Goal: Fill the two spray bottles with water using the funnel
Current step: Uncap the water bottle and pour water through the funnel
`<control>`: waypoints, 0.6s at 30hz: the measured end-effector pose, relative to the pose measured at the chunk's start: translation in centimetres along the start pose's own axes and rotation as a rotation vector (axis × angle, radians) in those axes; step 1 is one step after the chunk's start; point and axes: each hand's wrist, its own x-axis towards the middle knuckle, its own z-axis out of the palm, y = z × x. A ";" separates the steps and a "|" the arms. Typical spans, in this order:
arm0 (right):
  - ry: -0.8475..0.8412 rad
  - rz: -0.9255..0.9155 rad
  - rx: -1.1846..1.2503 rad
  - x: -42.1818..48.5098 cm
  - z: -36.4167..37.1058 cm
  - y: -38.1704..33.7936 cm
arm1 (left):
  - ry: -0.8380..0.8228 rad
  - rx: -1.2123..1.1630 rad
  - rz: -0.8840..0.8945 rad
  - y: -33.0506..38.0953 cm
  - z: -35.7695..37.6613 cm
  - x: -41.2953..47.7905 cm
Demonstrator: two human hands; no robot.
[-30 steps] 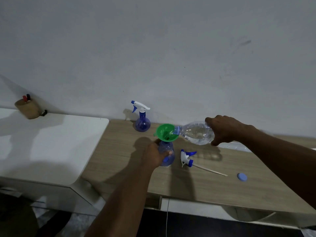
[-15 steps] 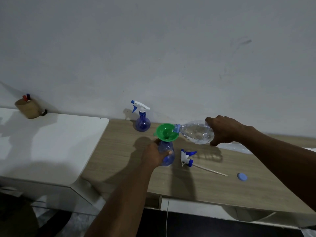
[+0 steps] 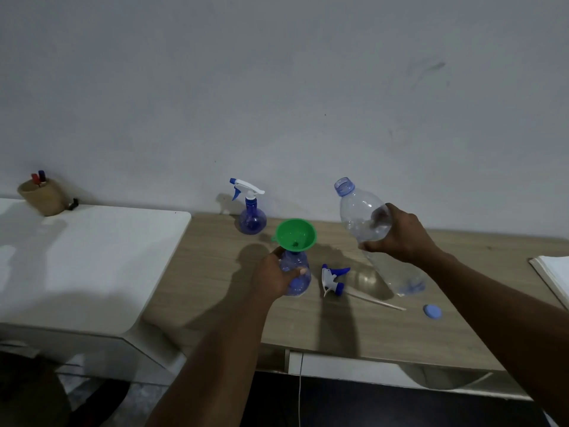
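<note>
Far left, on the white table: a tan cup with a red pen and a blue pen poking out. Next to it, the wooden table. At its back, near the wall: a blue spray bottle standing up, white spray top on. A little closer: a green funnel stuck in the neck of the open spray bottle, which stands on the wood. Left hand wrapped tight round that bottle, fingers curled on its side. Just to the right, lying flat on the wood: the loose spray top, long thin tube pointing right. Up above that: a clear water bottle, tipped up with its open mouth high and away from the funnel, some water down low inside. Right hand shut round its lower part. Near the front right: a small blue cap, alone. Far right edge: a white book.
</note>
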 end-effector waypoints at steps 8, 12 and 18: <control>0.191 0.131 0.274 -0.8 2.1 1.1 | -0.001 -0.008 0.010 0.2 -0.1 -0.2; 0.224 0.174 0.353 -1.6 3.3 1.0 | 0.006 -0.009 0.003 0.5 -0.2 -0.5; 0.274 0.244 0.458 -2.1 4.3 1.0 | -0.013 -0.034 -0.017 1.1 -0.4 -1.1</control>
